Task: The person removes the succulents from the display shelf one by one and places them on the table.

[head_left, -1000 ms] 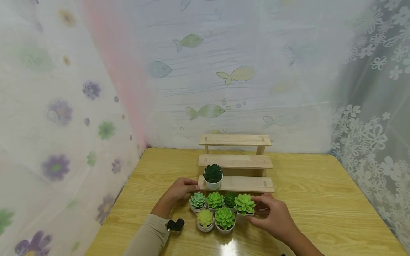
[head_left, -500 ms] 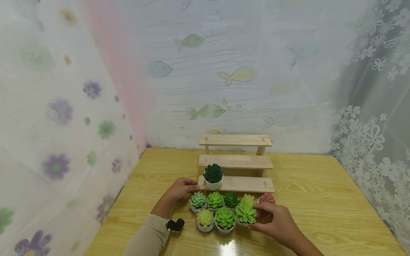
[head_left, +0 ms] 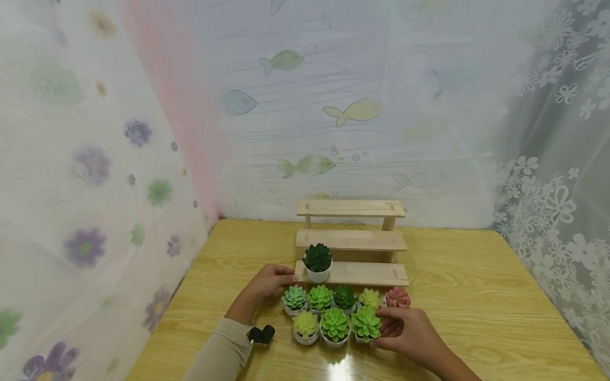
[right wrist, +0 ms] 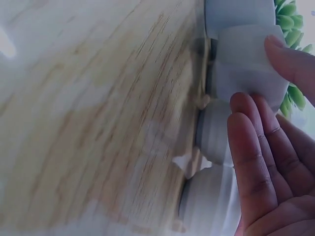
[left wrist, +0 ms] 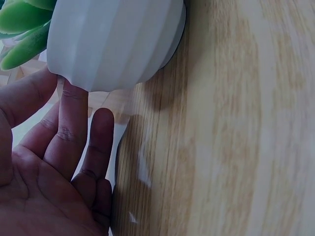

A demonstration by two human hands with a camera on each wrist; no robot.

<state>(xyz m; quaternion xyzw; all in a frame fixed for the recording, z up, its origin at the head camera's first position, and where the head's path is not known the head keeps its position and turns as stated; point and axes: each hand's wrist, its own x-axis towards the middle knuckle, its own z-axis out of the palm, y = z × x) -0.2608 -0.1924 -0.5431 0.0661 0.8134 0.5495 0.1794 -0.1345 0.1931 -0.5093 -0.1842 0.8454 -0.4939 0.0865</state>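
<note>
My right hand (head_left: 413,329) holds a bright green potted succulent (head_left: 366,321) at the right end of the front row. In the right wrist view, its thumb and fingertips lie against the sides of a white faceted pot (right wrist: 243,64), low at the tabletop. My left hand (head_left: 270,281) grips the left end of the lowest shelf of a wooden three-step stand (head_left: 367,273). A dark green potted succulent (head_left: 317,259) stands on that shelf near the hand. In the left wrist view, a white ribbed pot (left wrist: 113,44) covers the left fingertips.
Before the stand are more potted succulents in two rows, among them a yellow-green one (head_left: 305,324), a bright green one (head_left: 335,324) and a red one (head_left: 397,297). A black device (head_left: 261,334) is at the left cuff. Patterned curtains (head_left: 305,106) enclose the wooden table (head_left: 457,296).
The right hand has brought the bright green succulent toward me and lowered it beside the front row, exposing the yellow-green and red plants behind. The left hand stays in place.
</note>
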